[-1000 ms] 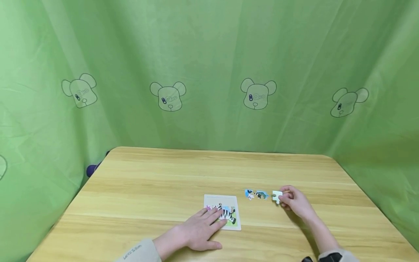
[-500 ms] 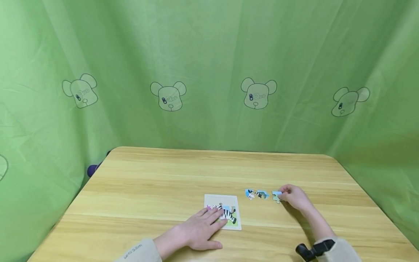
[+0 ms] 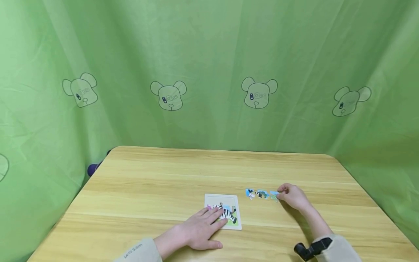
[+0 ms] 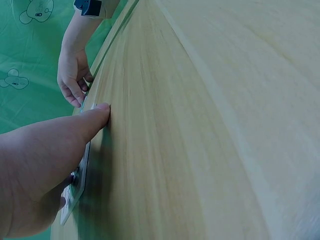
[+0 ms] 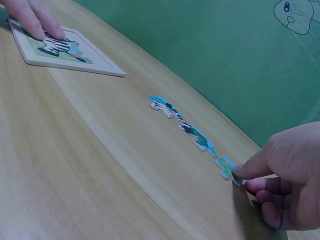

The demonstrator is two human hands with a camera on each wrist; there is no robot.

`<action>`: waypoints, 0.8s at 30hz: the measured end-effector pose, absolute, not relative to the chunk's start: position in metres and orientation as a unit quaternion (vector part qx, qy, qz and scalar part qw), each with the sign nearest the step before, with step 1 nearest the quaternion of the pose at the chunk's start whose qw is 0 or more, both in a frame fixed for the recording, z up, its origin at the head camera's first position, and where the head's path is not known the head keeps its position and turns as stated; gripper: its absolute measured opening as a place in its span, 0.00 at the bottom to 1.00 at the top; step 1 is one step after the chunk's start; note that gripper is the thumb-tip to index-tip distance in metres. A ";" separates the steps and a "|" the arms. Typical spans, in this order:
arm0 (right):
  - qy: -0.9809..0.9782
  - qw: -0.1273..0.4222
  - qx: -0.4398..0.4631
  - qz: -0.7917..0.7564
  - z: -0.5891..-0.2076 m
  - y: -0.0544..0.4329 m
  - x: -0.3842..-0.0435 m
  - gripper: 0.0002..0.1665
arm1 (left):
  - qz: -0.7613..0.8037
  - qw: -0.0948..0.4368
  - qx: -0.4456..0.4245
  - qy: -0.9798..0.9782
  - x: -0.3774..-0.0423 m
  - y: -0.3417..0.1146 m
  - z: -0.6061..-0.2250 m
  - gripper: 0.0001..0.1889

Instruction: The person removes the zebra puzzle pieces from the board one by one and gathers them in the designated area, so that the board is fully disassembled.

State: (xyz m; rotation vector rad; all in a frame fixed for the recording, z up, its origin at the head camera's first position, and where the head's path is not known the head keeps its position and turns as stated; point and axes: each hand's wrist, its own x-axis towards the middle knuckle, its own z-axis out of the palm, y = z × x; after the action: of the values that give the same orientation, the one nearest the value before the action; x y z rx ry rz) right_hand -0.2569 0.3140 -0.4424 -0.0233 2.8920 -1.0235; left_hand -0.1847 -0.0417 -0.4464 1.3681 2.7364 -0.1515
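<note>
My left hand (image 3: 200, 231) rests with straight, spread fingers on a pale square puzzle board (image 3: 225, 199). Part of a zebra picture shows on the board, and the fingers hide some of it. Farther right, my right hand (image 3: 296, 199) pinches the right edge of a blue-and-green puzzle piece (image 5: 225, 164), picture side up at the tabletop. To its left lie a piece with a zebra's head (image 5: 164, 107) and a piece with black stripes and green (image 5: 196, 136). In the right wrist view the three pieces form a line, and the held one is close to its neighbour.
The wooden table (image 3: 157, 182) extends around the board and pieces. A green curtain (image 3: 209, 43) with printed bear heads hangs behind it. A black strap device (image 3: 312, 249) is on the right wrist. A purple object (image 3: 92, 169) shows past the table's left edge.
My right hand has turned the piece from its pale side to its picture side. It has lowered it and shifted it slightly left, toward the other two pieces. The left hand stays put.
</note>
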 end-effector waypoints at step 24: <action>0.874 0.037 -0.051 -0.481 -0.429 0.203 -0.240 0.21 | -0.037 0.021 0.449 0.893 -0.183 -0.060 -0.452 0.38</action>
State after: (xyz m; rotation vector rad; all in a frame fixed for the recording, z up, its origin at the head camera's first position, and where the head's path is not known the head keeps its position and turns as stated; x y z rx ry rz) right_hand -0.2398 0.2030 -0.4290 -0.1572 2.6847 -1.4770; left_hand -0.1831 -0.0600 -0.4518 1.3913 2.7669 -0.1149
